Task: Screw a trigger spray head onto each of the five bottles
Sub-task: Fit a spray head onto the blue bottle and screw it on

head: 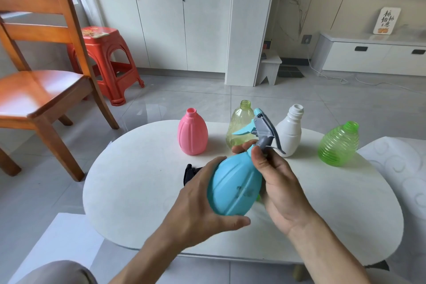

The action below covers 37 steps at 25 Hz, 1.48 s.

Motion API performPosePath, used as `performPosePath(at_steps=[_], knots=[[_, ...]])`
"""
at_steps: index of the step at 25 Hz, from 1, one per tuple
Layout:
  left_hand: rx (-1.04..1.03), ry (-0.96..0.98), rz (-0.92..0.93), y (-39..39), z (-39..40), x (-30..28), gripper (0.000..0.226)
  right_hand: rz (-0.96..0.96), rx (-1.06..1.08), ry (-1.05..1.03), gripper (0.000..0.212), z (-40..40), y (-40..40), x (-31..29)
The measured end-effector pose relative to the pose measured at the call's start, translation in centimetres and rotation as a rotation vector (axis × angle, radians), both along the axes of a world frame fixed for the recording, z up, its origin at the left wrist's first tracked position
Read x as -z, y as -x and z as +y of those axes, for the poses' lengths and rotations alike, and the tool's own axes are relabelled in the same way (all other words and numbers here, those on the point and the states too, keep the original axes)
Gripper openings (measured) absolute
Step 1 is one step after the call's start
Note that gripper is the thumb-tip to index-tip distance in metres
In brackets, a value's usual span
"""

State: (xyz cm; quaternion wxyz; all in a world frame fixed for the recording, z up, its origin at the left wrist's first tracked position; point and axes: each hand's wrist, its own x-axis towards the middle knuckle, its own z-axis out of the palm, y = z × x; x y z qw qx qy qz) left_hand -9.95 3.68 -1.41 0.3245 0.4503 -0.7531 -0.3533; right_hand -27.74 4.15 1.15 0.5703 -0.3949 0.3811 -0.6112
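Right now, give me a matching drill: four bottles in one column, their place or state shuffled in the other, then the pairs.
Column 1
1. blue bottle
2. pink bottle
3. white bottle
4. green ribbed bottle

Column 2
A. rightmost on the table, neck open
B. leftmost in the row, neck open
C. gripped by the left hand, with the right hand at its neck, grey spray head on top
D. between the yellow-green bottle and the green ribbed one, neck open

Pairs: 1-C, 2-B, 3-D, 4-A
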Motion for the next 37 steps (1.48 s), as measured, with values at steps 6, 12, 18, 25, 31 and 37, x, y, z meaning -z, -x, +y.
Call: performPosePath(at_steps=[6, 12, 18, 25, 31, 37], knots=[[0.264, -0.287, 0.275, -0.4, -0.7, -1.1, 0.072, 0.04, -0.187, 0.011, 0.041, -0.3, 0.7, -0.7], [0.311, -0.324, 0.275, -0.6, -0.7, -1.4, 0.066, 0.046, -0.213, 0.012, 0.037, 0.1, 0.5, -0.8], [0.199, -0.229, 0.249, 0.3, 0.0, -0.9, 0.065, 0.123, -0.104, 0.009, 0.032, 0.8, 0.0, -1.1], [0.18, -0.249, 0.237, 0.7, -0.1, -0.5, 0.07, 0.129, 0.019, -0.018, 0.026, 0.7, -0.5, -1.1], [0.148, -0.235, 0.212, 0.9, -0.1, -0.2, 0.074, 0.127, 0.052, -0.042, 0.024, 0.8, -0.5, -0.9], [0.125, -0.204, 0.193, 0.8, -0.2, 0.3, 0.072, 0.148, 0.059, -0.049, 0.027, 0.5, -0.5, -0.6]])
